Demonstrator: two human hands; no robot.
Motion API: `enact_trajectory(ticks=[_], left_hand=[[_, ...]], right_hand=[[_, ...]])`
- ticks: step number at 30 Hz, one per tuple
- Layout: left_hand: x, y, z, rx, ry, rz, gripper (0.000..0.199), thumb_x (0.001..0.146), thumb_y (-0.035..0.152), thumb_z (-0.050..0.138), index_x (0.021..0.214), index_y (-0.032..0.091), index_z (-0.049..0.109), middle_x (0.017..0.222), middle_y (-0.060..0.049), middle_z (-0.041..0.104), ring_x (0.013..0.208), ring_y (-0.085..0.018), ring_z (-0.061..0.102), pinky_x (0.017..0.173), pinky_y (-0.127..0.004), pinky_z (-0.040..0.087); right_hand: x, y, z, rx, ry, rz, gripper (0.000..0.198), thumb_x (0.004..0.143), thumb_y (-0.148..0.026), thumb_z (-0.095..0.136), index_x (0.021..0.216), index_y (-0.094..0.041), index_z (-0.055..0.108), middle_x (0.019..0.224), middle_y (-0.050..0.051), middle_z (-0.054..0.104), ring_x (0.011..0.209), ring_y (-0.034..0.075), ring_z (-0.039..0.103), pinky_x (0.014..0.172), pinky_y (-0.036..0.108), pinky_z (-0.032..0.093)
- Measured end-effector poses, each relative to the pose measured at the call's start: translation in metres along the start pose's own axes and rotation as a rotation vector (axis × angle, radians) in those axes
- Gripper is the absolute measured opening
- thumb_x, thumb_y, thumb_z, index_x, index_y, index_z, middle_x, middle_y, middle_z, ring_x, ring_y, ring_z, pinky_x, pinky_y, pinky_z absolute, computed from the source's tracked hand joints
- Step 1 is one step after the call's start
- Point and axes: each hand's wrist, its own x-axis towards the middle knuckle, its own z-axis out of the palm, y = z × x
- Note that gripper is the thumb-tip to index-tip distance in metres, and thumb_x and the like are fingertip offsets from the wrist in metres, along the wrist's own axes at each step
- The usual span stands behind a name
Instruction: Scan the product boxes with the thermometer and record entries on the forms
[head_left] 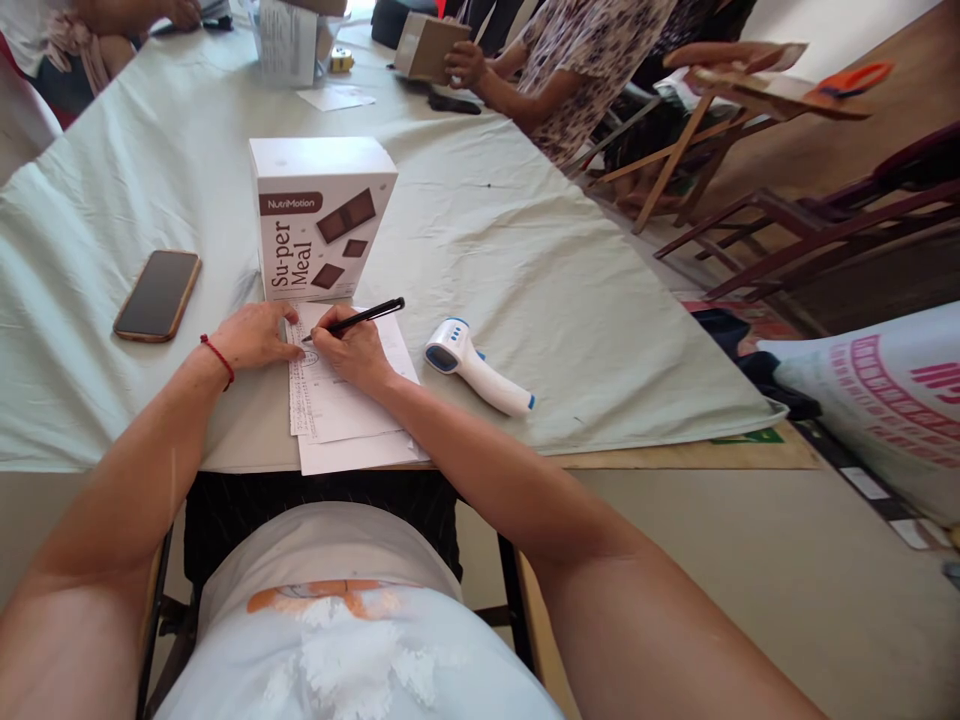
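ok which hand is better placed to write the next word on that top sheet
Probably the right hand: it already holds the black pen, with the tip at the top sheet. The left hand holds no pen and rests at the sheet's upper left.

The pen (367, 317) looks smooth plastic, the sheets (351, 408) matt paper, the tablecloth (592, 330) (creased) cloth.
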Motion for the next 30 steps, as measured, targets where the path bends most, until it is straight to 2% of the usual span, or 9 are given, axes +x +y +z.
enact_trajectory(ticks=[14,30], left_hand=[[0.003,-0.0037,0.0028,-0.038,0.02,0.021,0.056,0.072,0.041,0.073,0.122,0.018,0.065,0.076,-0.004,0.063,0.09,-0.032,0.065,0.084,-0.042,0.05],[0.0046,-0.0041,0.006,-0.031,0.048,0.028,0.054,0.071,0.038,0.077,0.12,0.017,0.067,0.078,-0.007,0.063,0.091,-0.035,0.065,0.082,-0.046,0.05]], right_hand=[[0.0012,0.0066,0.0014,0.049,0.013,-0.004,0.01,0.068,-0.028,0.058,0.063,-0.022,0.051,0.063,-0.001,0.052,0.065,0.015,0.047,0.063,0.03,0.041],[0.0011,0.0053,0.0001,-0.023,0.03,0.003,0.009,0.071,-0.024,0.056,0.066,-0.022,0.049,0.064,-0.001,0.051,0.065,0.016,0.047,0.064,0.03,0.041]])
